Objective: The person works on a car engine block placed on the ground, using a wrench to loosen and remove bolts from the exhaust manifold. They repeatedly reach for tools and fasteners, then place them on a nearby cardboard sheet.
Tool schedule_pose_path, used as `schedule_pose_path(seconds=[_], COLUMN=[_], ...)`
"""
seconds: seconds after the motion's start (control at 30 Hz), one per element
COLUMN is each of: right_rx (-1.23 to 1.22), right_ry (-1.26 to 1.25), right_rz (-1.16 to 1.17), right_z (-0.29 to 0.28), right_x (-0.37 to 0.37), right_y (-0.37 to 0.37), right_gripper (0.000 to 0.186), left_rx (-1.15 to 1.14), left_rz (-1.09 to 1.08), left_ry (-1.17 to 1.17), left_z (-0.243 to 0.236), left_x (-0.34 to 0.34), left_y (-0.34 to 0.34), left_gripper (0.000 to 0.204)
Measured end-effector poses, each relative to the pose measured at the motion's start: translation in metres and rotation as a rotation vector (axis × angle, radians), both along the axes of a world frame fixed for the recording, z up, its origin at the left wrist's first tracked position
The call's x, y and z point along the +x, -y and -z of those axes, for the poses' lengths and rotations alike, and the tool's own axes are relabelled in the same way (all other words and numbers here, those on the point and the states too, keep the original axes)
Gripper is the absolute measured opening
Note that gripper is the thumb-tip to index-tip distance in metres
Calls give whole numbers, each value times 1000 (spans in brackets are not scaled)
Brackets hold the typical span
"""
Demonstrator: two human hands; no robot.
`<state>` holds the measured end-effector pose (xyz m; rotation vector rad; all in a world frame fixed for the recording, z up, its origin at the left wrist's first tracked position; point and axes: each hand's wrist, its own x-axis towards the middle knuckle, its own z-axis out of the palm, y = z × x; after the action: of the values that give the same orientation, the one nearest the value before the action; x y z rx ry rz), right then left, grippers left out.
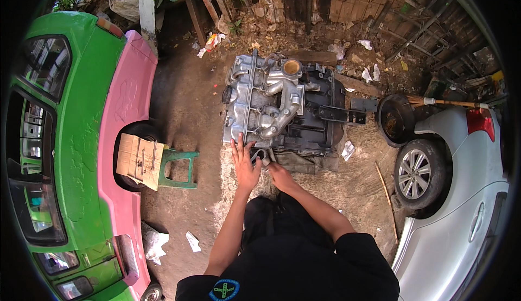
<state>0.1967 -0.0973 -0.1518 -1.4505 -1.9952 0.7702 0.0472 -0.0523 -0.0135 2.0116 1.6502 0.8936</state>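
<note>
An engine point(282, 100) with a silver valve cover and intake manifold over a dark lower section lies on the ground in front of me. My left hand point(244, 162) rests at its near left corner, fingers stretched apart over the cover's edge. My right hand point(277, 173) is closed just beside it, at a curved grey metal part point(260, 154) on the engine's near side; what exactly its fingers grip is hidden. A dark cloth or sheet point(309, 162) lies under the engine's near edge.
A green-and-pink van point(70, 127) stands left, a silver car point(461, 203) right. A green stool point(182, 170) bears cardboard point(135, 165) with slim tools. A black basin point(396, 119), broom point(442, 102), stick point(385, 192), scrap wood and paper litter lie around; a rusty wall point(325, 2) stands behind.
</note>
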Motion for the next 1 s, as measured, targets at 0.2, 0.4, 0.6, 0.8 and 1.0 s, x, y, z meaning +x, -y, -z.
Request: schedule_pose_path(seconds=[0.2, 0.4, 0.6, 0.8, 1.0], right_rx=[-331, -536, -658, -720, -651], right_ry=[-1161, -1905, -1955, -2027, -1975], right_rz=[928, 1276, 1112, 1047, 1156], right_z=[16, 27, 40, 40, 24], right_x=[26, 38, 45, 51, 34], right_y=[2, -13, -7, -6, -16], right_gripper=[18, 22, 21, 13, 17], left_rx=[-2, 7, -5, -12, -11], left_rz=[-15, -10, -12, -7, -5], left_ry=[-7, 12, 2, 1, 0], left_z=[0, -1, -1, -1, -1], left_x=[1, 2, 1, 0, 0], left_y=[0, 0, -1, 0, -1], left_gripper=[56, 55, 55, 56, 55])
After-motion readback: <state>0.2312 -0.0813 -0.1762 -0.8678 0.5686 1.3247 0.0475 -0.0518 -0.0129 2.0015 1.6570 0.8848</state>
